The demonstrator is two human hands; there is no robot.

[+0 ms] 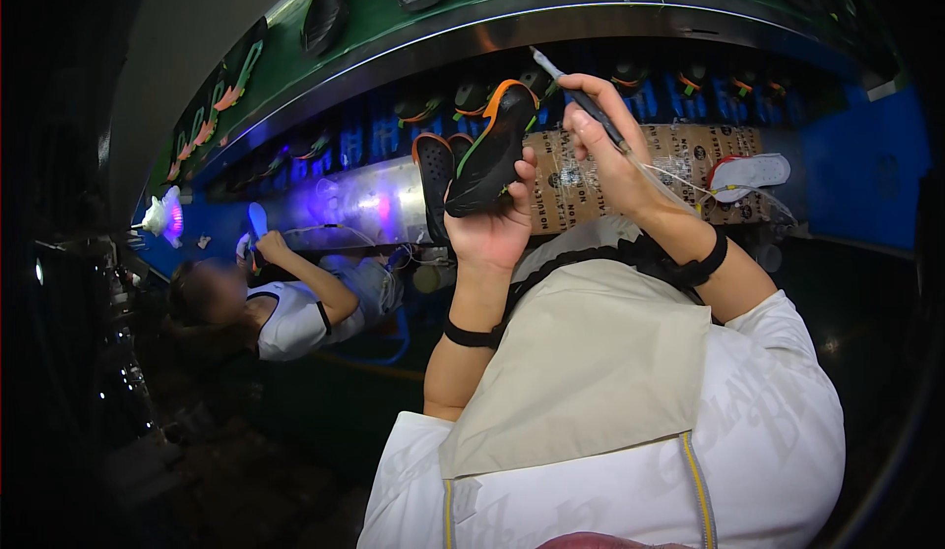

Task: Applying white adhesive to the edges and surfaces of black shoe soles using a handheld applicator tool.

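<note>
My left hand (492,224) is closed around a black shoe piece (497,146) with an orange rim and a green edge, holding it tilted, toe end up. In my right hand (610,146) is a dark pen-like tool (594,106) with a pale tip. A thin cord seems to run from its lower end past my wrist. The tip points up and left, apart from the shoe piece. Just left of my left hand, another dark shoe piece (434,180) with small holes rests on the metal bench, partly hidden by the held one.
Brown printed cardboard (581,193) covers part of the bench (369,200); a white shoe-shaped piece (750,176) with red edging lies on its right. Shoe pieces stand on a green belt (374,8) and along a rack below. At left a co-worker (305,308) holds a blue piece (258,218) beside a purple-lit lamp (165,216).
</note>
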